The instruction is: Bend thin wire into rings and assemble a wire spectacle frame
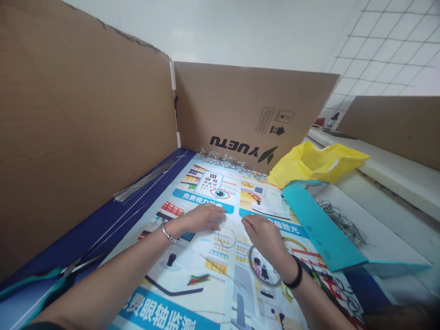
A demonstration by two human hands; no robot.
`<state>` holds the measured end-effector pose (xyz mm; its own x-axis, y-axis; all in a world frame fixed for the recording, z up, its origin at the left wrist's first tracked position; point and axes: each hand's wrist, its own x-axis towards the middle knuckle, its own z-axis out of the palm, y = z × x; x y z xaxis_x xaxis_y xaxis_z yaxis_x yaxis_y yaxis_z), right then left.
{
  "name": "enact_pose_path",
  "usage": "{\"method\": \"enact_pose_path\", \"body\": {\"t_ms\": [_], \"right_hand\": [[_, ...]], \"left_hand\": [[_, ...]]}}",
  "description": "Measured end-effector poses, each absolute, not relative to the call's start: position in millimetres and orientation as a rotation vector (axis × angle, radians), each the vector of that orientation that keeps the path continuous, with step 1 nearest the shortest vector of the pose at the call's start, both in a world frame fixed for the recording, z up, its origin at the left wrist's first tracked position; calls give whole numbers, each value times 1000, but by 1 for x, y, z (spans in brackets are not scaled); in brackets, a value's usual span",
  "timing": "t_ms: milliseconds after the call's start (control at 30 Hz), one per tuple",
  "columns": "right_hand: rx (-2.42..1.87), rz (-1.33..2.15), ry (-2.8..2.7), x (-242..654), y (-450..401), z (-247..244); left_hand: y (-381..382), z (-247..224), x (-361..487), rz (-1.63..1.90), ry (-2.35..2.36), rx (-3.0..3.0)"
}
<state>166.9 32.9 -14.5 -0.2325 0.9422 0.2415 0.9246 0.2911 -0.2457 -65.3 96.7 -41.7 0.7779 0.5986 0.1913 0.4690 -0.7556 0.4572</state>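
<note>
My left hand (206,217), with a silver bracelet at the wrist, has its fingers curled down over the printed sheet. A thin wire loop (227,237) hangs at its fingertips, apparently pinched there. To its right, my right hand (263,231), with a black band at the wrist, is closed in a pinch; whatever sits between its fingers is too small to make out. Below the right hand a coil of wire (250,266) lies on the sheet. A small bunch of coloured strips (198,279) rests nearer to me, between my forearms.
Cardboard panels (85,105) wall the left and back. Teal-handled scissors (65,272) and a bundle of straight wires (144,182) lie at left. Wire scraps (230,160) line the back. At right stand a teal box (319,233) holding tangled wire (338,220) and a yellow bag (316,160).
</note>
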Motion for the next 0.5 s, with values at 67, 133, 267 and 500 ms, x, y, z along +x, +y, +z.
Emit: {"method": "enact_pose_path", "body": {"t_ms": [67,133,267,500], "right_hand": [[-1688,46,-2247,167,33,-14],[-1669,42,-2286,168,34,-14],[-1578,91,-2388,170,37,-14],[-1439,219,-2493,177,42,-16]], "left_hand": [[98,-44,-66,482,788,2611],[99,-45,-66,493,786,2619],[97,-45,-66,494,840,2623],[92,-52,-63,584,1039,2570]]}}
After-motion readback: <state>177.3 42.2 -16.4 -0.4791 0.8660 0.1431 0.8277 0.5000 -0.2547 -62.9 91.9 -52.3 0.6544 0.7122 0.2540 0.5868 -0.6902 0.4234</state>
